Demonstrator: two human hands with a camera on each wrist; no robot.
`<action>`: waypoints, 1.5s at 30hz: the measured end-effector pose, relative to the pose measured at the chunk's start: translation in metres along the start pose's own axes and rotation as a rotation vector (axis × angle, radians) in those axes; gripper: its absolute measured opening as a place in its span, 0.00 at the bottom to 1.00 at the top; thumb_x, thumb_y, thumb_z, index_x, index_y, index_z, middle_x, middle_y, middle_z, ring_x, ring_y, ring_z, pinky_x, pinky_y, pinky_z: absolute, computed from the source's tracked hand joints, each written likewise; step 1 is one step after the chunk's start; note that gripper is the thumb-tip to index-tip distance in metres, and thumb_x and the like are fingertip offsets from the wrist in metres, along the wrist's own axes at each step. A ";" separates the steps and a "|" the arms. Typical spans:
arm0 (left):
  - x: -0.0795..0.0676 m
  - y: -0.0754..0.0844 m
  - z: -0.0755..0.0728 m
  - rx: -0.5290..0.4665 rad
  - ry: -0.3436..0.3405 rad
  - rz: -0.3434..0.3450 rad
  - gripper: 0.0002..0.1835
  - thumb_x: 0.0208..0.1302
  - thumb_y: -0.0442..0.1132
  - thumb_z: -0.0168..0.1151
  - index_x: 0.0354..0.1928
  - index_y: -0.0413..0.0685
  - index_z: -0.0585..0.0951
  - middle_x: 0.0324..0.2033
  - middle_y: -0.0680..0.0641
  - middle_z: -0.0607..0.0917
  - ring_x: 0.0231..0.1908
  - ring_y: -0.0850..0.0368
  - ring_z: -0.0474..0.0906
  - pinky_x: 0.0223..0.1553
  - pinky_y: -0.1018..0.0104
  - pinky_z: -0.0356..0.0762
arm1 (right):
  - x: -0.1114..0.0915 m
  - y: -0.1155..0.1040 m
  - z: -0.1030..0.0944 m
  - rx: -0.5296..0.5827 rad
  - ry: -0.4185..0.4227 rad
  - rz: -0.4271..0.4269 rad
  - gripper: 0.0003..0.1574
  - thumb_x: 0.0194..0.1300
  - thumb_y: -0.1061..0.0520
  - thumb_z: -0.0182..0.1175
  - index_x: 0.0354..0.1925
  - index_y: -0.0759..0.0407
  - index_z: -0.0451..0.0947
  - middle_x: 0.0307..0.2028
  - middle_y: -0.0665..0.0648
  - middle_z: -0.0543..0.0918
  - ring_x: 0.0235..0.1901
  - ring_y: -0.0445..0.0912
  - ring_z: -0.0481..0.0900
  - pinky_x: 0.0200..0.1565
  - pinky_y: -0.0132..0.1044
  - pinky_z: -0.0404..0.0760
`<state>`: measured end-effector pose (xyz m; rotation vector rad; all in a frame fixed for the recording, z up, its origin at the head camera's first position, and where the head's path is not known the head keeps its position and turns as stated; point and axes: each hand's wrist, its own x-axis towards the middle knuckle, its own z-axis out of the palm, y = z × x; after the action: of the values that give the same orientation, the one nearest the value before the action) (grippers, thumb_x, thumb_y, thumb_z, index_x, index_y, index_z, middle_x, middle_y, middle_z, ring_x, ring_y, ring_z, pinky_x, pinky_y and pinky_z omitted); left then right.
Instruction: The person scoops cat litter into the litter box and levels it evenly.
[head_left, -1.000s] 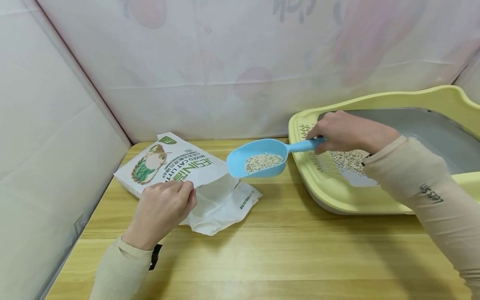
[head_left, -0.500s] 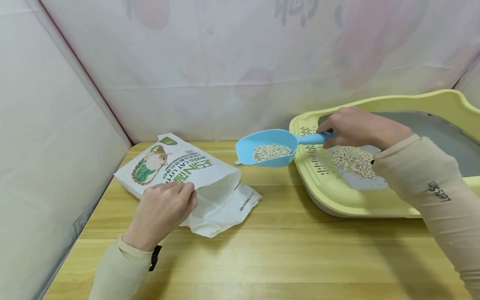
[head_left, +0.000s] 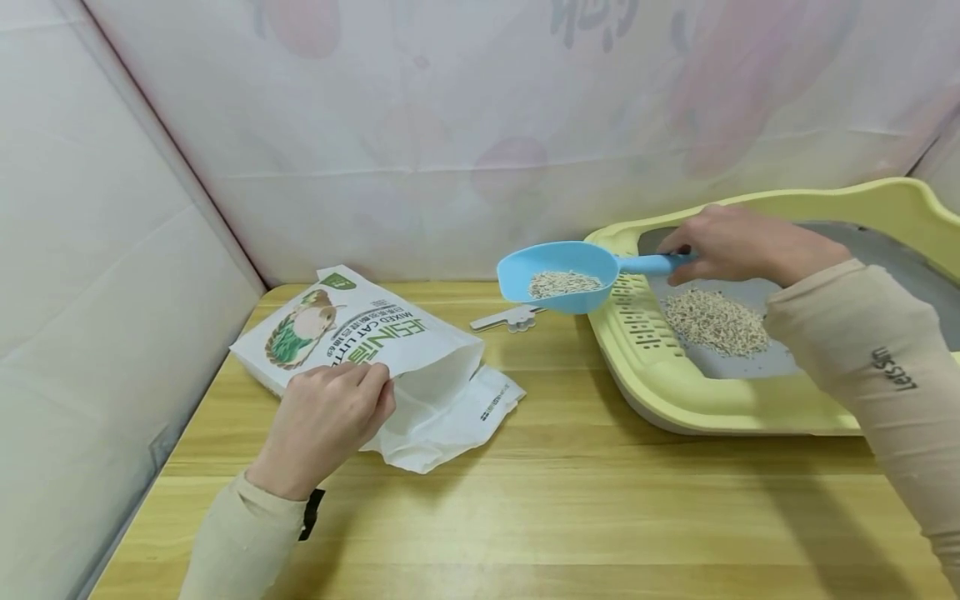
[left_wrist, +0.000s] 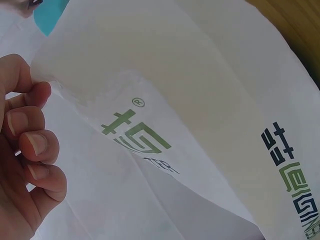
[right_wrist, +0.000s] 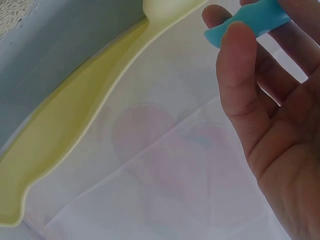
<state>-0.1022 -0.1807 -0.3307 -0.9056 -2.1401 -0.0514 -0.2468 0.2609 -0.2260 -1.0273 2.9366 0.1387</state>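
Note:
My left hand pinches the upper edge of the mouth of a white cat litter bag, which lies on its side with its mouth gaping toward the right. In the left wrist view, thumb and forefinger hold the paper bag while the other fingers curl loosely. My right hand grips the handle of a light blue scoop, held level above the table. Pale litter pellets lie in the scoop's bowl. Only the handle end shows in the right wrist view, between thumb and fingers.
At the right stands a yellow-rimmed litter box with a grey inside and a pile of litter. A flat white and grey clip-like thing lies on the wooden table behind the bag. Fabric walls close off the back and left.
My right hand has carried the loaded scoop right and back, away from the bag's mouth to the litter box's left edge, uncovering the flat white thing. My left hand has stayed put.

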 end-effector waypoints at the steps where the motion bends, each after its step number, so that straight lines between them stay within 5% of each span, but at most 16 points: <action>1: 0.000 0.000 0.000 0.000 -0.004 -0.002 0.20 0.73 0.38 0.36 0.22 0.42 0.70 0.12 0.53 0.67 0.11 0.56 0.65 0.11 0.65 0.62 | 0.000 0.001 0.000 0.002 -0.005 0.007 0.17 0.57 0.56 0.75 0.44 0.59 0.86 0.29 0.49 0.83 0.25 0.43 0.72 0.30 0.44 0.73; 18: -0.001 -0.001 0.001 -0.005 -0.003 -0.004 0.19 0.72 0.37 0.36 0.22 0.42 0.69 0.12 0.53 0.66 0.11 0.56 0.65 0.11 0.65 0.61 | -0.011 0.023 -0.006 -0.056 0.030 0.039 0.19 0.53 0.55 0.77 0.43 0.58 0.86 0.31 0.52 0.84 0.30 0.46 0.77 0.34 0.50 0.75; 45: 0.000 0.000 0.001 -0.001 0.000 -0.005 0.20 0.73 0.38 0.35 0.22 0.42 0.69 0.12 0.53 0.66 0.11 0.57 0.65 0.11 0.65 0.62 | -0.032 0.051 0.002 -0.076 -0.011 0.100 0.13 0.53 0.57 0.76 0.37 0.57 0.85 0.25 0.48 0.79 0.25 0.44 0.68 0.29 0.42 0.69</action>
<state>-0.1029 -0.1809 -0.3314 -0.9007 -2.1425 -0.0554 -0.2538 0.3208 -0.2221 -0.8851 2.9943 0.2591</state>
